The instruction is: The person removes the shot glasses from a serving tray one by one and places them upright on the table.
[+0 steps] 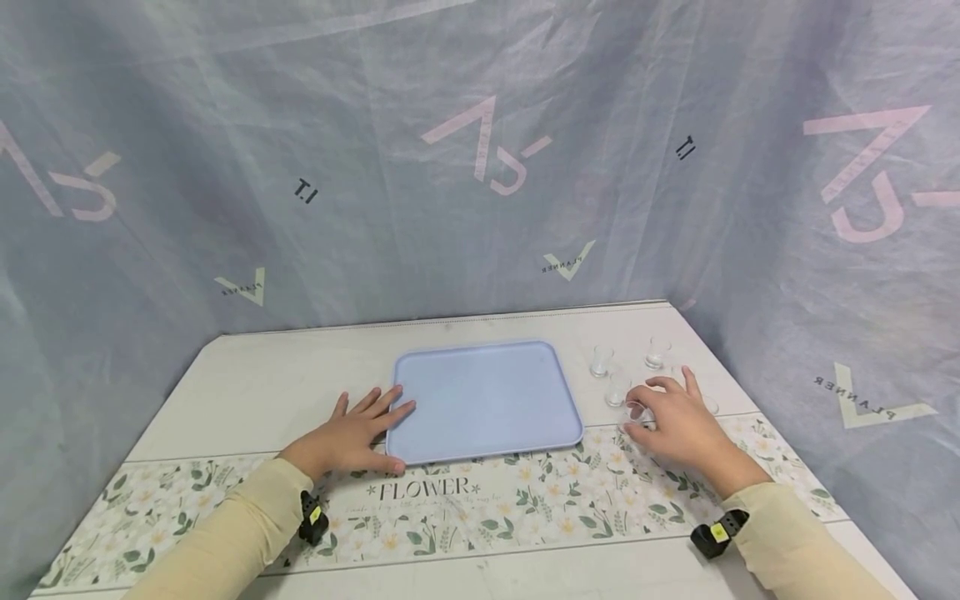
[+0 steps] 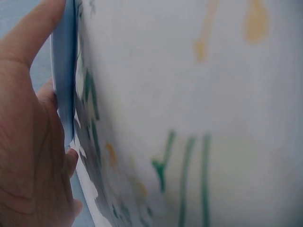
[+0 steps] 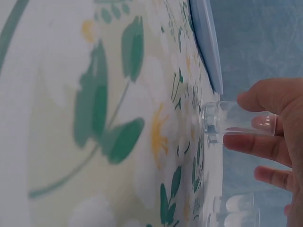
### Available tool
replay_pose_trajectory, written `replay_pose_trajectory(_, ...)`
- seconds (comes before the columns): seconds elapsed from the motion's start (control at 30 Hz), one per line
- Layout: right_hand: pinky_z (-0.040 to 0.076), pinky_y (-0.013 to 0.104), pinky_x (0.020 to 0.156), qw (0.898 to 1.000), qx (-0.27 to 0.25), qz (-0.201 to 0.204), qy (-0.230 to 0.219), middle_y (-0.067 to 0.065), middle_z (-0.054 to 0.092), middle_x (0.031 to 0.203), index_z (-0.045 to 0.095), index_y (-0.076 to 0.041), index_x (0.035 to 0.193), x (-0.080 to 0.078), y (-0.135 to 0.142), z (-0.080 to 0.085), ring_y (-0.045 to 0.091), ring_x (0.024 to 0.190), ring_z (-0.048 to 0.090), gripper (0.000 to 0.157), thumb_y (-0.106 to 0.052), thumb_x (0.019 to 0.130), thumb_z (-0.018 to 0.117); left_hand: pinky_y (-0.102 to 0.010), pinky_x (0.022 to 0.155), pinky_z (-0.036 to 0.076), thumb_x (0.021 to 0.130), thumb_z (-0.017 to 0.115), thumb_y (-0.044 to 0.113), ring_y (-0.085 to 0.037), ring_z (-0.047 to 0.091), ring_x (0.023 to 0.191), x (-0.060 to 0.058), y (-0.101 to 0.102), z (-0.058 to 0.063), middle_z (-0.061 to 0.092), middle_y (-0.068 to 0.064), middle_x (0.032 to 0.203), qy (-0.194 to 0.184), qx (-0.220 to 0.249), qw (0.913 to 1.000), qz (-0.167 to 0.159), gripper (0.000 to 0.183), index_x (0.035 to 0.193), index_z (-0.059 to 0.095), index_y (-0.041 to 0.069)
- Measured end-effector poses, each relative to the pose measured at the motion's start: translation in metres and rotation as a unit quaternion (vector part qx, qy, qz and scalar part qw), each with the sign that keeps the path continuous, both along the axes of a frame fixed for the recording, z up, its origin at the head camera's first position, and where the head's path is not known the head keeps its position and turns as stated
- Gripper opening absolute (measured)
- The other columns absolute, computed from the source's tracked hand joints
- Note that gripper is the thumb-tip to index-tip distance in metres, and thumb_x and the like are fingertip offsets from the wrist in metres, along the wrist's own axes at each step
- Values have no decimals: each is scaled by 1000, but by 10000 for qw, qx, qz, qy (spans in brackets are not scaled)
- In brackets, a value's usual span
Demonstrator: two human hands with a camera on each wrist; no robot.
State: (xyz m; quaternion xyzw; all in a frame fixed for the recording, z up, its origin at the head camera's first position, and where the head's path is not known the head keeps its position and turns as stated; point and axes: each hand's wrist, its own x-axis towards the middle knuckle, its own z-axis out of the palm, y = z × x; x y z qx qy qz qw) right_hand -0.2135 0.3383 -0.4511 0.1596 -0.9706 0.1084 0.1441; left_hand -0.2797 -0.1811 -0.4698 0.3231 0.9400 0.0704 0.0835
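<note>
A pale blue rectangular tray (image 1: pixel 486 404) lies flat on the table. Over its left edge my left hand (image 1: pixel 352 437) is spread with straight fingers, the fingertips reaching onto the tray. My right hand (image 1: pixel 682 423), to the right of the tray, pinches a small clear shot glass (image 3: pixel 227 117) between thumb and fingers near its rim. The glass is upright, its thick base at or very near the tabletop. Around that hand stand more clear glasses: one shot glass (image 1: pixel 601 362), another (image 1: pixel 618 390) just behind the held one, and a third (image 1: pixel 657 354) farther back.
A floral strip (image 1: pixel 442 504) with the word FLOWER crosses the white table covering. Part of another glass (image 1: pixel 711 406) shows to the right of my right hand. Grey-blue curtain (image 1: pixel 465 208) encloses the back and sides of the table.
</note>
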Motion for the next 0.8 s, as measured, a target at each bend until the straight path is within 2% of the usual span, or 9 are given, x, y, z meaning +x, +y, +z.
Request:
replay_pose_trajectory(0.2,-2,70,116,9996,193,-140,-147,-5,72,91,69,-19,98,-2,3,0,45,126,50,17,-24,84,77,-76,112,-1,80,59,81,-41,9,154,3,-1,-3,9,-6,170,-28,57,10000,61,103,163,25,29)
replay_pose_trajectory(0.43,-4,70,115,9990,389,-112,-206,-15,67,80,70,-20,98,-1,6,2,45,126,51,19,-24,82,78,-76,112,-2,80,58,82,-41,8,154,5,-3,-6,8,-6,170,-41,69,9999,95,104,163,25,29)
replay_pose_trajectory(0.57,-8,70,115,9987,459,-111,-210,-16,68,82,69,-21,100,0,8,5,46,127,50,21,-28,82,79,-76,112,-1,80,57,83,-41,8,154,4,-2,-4,9,-6,170,35,46,10000,76,104,163,24,29)
replay_pose_trajectory(0.7,-9,70,115,9992,387,-61,36,-10,69,87,69,-18,106,-1,12,15,46,127,49,33,-39,83,79,-76,112,-2,81,59,80,-41,8,154,2,-1,1,9,-6,170,-47,94,9999,48,103,163,24,28)
replay_pose_trajectory(0.8,-4,71,115,9989,233,57,407,-4,69,92,69,-14,110,-6,12,32,45,122,52,40,-44,84,78,-76,111,-6,86,61,73,-43,6,153,0,-2,10,14,-9,169,-225,243,9994,69,99,163,24,23)
